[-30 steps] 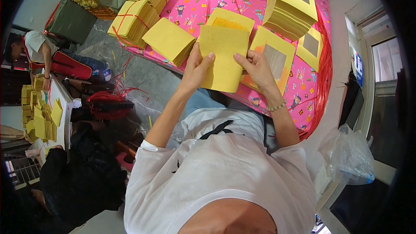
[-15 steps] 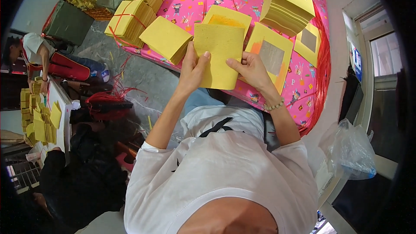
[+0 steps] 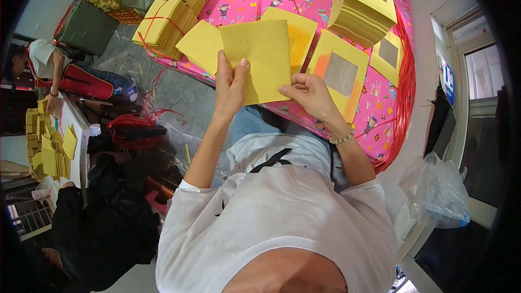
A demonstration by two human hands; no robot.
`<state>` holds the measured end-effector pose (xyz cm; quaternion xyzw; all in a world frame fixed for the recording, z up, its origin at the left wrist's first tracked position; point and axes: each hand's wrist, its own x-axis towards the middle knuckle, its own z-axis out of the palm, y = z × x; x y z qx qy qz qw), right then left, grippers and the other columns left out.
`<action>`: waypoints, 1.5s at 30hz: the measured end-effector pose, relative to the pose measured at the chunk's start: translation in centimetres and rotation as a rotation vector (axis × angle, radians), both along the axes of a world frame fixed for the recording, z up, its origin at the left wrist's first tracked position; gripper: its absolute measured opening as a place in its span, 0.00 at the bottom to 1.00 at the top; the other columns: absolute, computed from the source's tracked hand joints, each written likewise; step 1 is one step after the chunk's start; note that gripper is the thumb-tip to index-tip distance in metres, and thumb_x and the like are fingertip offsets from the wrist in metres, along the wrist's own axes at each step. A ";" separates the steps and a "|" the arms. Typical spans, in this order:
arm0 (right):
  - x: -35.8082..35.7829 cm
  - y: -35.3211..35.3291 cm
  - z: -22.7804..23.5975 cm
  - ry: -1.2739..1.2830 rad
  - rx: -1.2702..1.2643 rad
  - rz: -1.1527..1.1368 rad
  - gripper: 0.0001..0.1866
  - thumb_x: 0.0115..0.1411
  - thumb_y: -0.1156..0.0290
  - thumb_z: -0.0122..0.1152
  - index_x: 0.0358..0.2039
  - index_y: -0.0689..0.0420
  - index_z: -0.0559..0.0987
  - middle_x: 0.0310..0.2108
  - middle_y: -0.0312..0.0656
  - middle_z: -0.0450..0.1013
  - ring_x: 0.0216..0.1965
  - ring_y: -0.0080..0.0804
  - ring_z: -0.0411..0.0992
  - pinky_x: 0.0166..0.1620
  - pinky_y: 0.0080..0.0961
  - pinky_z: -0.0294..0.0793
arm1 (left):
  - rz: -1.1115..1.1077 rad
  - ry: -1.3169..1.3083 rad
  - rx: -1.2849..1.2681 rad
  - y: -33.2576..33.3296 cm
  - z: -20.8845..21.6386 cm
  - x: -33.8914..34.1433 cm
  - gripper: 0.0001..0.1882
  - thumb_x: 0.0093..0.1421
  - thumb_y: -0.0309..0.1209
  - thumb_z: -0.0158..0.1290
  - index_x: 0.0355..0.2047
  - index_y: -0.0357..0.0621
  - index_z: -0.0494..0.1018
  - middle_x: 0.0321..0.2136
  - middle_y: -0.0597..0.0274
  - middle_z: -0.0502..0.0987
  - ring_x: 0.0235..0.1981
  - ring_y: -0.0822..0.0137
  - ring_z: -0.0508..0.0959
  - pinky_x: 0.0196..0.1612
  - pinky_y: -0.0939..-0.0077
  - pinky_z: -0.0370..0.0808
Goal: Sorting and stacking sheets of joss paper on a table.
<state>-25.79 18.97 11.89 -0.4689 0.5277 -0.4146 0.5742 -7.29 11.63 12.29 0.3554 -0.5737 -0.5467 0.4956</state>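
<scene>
A yellow sheet of paper [image 3: 260, 57], rough in texture, is held up over the near edge of the pink table. My left hand [image 3: 232, 84] grips its left side, thumb across the front. At the lower right corner my right hand [image 3: 310, 93] pinches it between thumb and curled fingers. Partly hidden behind it are a yellow paper stack [image 3: 196, 43] and a yellow piece with an orange patch [image 3: 303, 35]. Close to my right hand lies a yellow sheet with a grey rectangle and orange smears [image 3: 343, 73].
Tied yellow bundles [image 3: 165, 24] stand at the table's far left. On the right are a tall yellow paper stack [image 3: 362, 16], a smaller grey-squared sheet [image 3: 388, 57] and red plastic strings [image 3: 404, 97]. A co-worker [image 3: 46, 59] bends over a white table [image 3: 81, 135] with yellow bundles at left.
The yellow sheet has shifted left and tilted, with my left hand moving left along with it. My right hand now pinches it nearer the lower corner. More of the orange-patched piece shows.
</scene>
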 end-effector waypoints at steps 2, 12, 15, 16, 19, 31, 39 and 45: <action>-0.1 -0.2 -0.5 0.021 -0.045 -0.025 0.09 0.59 0.70 0.61 0.35 0.63 0.77 0.28 0.31 0.75 0.29 0.13 0.71 0.32 0.12 0.72 | 0.035 0.025 -0.056 0.1 0.1 -0.1 0.08 0.64 0.26 0.43 0.43 0.38 0.59 0.35 0.62 0.70 0.37 0.76 0.70 0.40 0.79 0.69; -1.2 -2.8 0.2 -0.041 -0.137 -0.255 0.11 0.62 0.64 0.57 0.31 0.60 0.77 0.24 0.30 0.74 0.24 0.13 0.70 0.26 0.11 0.68 | -0.103 -0.183 0.003 2.2 -2.0 1.1 0.13 0.62 0.28 0.44 0.46 0.37 0.59 0.32 0.50 0.73 0.33 0.64 0.74 0.36 0.69 0.71; -0.3 -2.8 0.6 -0.067 -0.092 -0.227 0.10 0.62 0.66 0.57 0.33 0.60 0.76 0.23 0.30 0.73 0.23 0.12 0.69 0.25 0.10 0.67 | -0.034 -0.151 -0.044 2.3 -3.2 1.6 0.13 0.63 0.28 0.44 0.46 0.36 0.59 0.32 0.52 0.72 0.32 0.68 0.73 0.36 0.72 0.71; 0.0 -2.7 0.7 -0.117 -0.044 -0.195 0.10 0.62 0.66 0.57 0.33 0.60 0.76 0.23 0.30 0.73 0.23 0.12 0.69 0.25 0.10 0.67 | -0.026 -0.131 -0.055 2.2 -3.2 1.7 0.13 0.63 0.27 0.44 0.46 0.36 0.59 0.32 0.54 0.72 0.32 0.69 0.73 0.36 0.72 0.71; 0.3 -3.0 0.2 -0.127 0.001 -0.106 0.09 0.61 0.67 0.57 0.33 0.61 0.75 0.24 0.31 0.73 0.23 0.12 0.68 0.24 0.11 0.66 | -0.041 -0.060 0.045 2.1 -2.7 2.6 0.13 0.64 0.26 0.43 0.47 0.36 0.59 0.35 0.57 0.72 0.36 0.71 0.72 0.40 0.75 0.70; 4.3 -8.4 -0.6 0.173 -0.204 0.086 0.14 0.59 0.66 0.59 0.37 0.65 0.75 0.25 0.34 0.73 0.25 0.15 0.67 0.30 0.16 0.68 | 0.187 0.176 0.096 -1.7 -1.5 5.0 0.20 0.63 0.23 0.43 0.55 0.35 0.56 0.48 0.55 0.69 0.49 0.69 0.70 0.51 0.74 0.68; 5.3 -17.5 -0.6 0.264 -0.372 0.176 0.14 0.57 0.64 0.59 0.36 0.64 0.77 0.28 0.38 0.75 0.30 0.22 0.70 0.35 0.23 0.71 | 0.424 0.059 0.068 -8.6 -1.5 7.5 0.16 0.59 0.27 0.52 0.46 0.33 0.65 0.41 0.54 0.75 0.41 0.67 0.76 0.45 0.72 0.72; 5.5 -20.9 -2.8 0.494 -0.317 0.191 0.17 0.54 0.62 0.60 0.38 0.61 0.78 0.28 0.42 0.76 0.31 0.29 0.74 0.36 0.26 0.73 | 0.439 -0.128 0.054 -11.3 -5.6 8.4 0.17 0.56 0.29 0.56 0.44 0.33 0.69 0.39 0.54 0.77 0.39 0.66 0.77 0.44 0.72 0.72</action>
